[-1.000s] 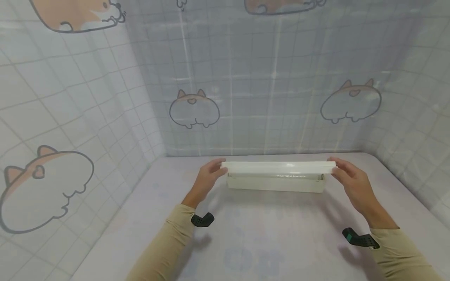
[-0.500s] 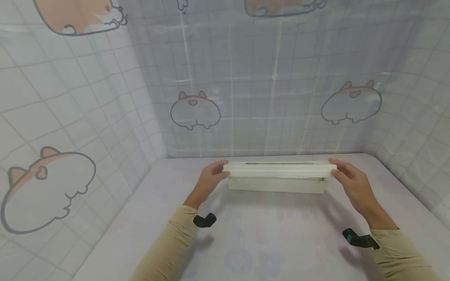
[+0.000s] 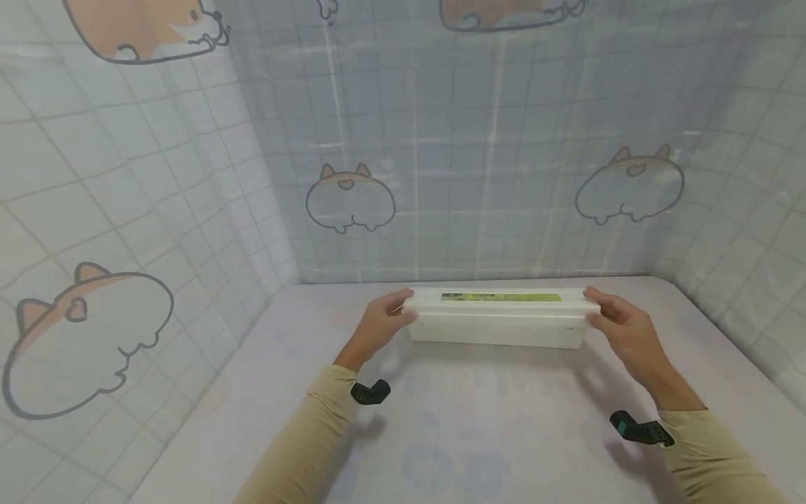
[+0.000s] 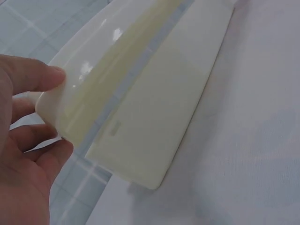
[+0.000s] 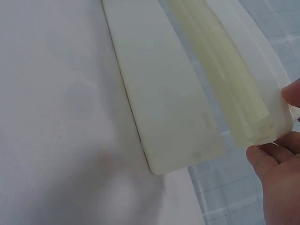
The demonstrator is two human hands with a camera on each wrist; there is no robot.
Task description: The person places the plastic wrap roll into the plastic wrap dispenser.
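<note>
A long white plastic box base (image 3: 495,332) stands on the table near its back edge. Close over it is a white lid (image 3: 500,309) with a narrow green label (image 3: 500,297) on top. My left hand (image 3: 378,325) grips the lid's left end, thumb in front and fingers behind. At the other end, my right hand (image 3: 626,332) holds it the same way. The left wrist view shows a slit between the lid (image 4: 93,70) and the base (image 4: 159,93). A similar gap runs above the base (image 5: 154,84) in the right wrist view. The box's inside is hidden.
A pale patterned cloth (image 3: 466,413) covers the table. Curtains with a grid and cartoon dog print hang behind (image 3: 441,175) and along both sides. A small black device (image 3: 370,392) sits on the left wrist, another black device (image 3: 639,428) on the right.
Both hands have lowered the lid onto the base and tipped its top into view, showing the green label. The dark opening along the base's front has disappeared in the head view.
</note>
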